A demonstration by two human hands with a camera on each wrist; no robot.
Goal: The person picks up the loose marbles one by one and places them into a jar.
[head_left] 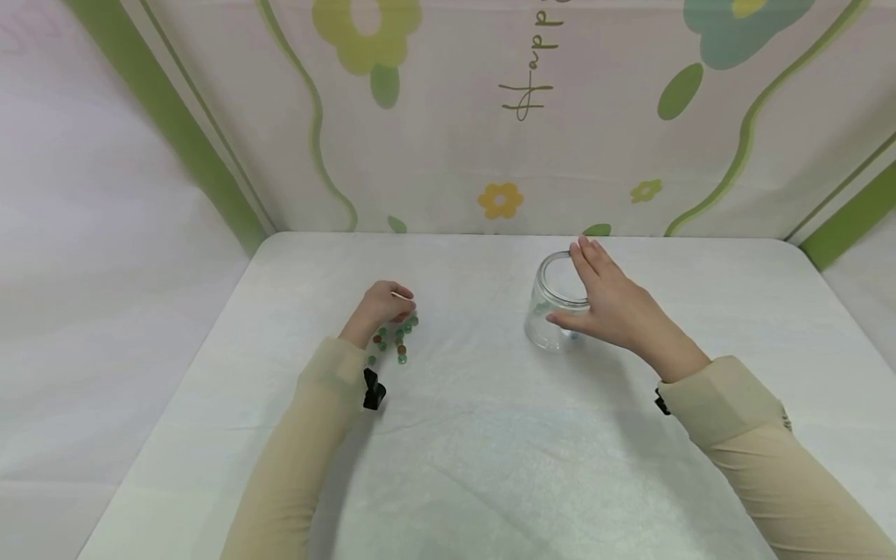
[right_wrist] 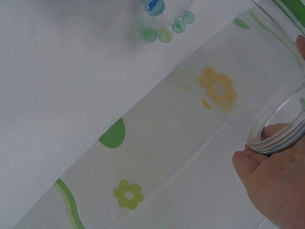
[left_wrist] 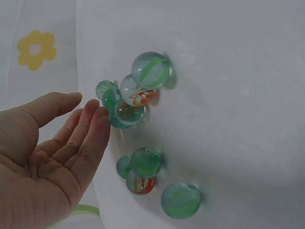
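Note:
My left hand [head_left: 381, 305] is over the left part of the table, beside a loose group of glass marbles [head_left: 402, 358]. In the left wrist view its thumb and fingers are apart with nothing between them, the fingertips right at the nearest marbles. Those marbles are green-swirled [left_wrist: 151, 70] and orange-swirled [left_wrist: 140, 183]. My right hand [head_left: 619, 313] holds a clear glass jar [head_left: 537, 325] near its rim, thumb across the front and fingers along the right side. The jar is lidless and upright. At its bottom lie several marbles, including a blue one [right_wrist: 154, 6] and green ones [right_wrist: 148, 34].
A white cloth covers the table [head_left: 448, 467]. Behind it hangs a pale curtain [head_left: 434, 148] printed with flowers, leaves and green stems. Black camera mounts [head_left: 374, 390] are on the wrists, over beige sleeves.

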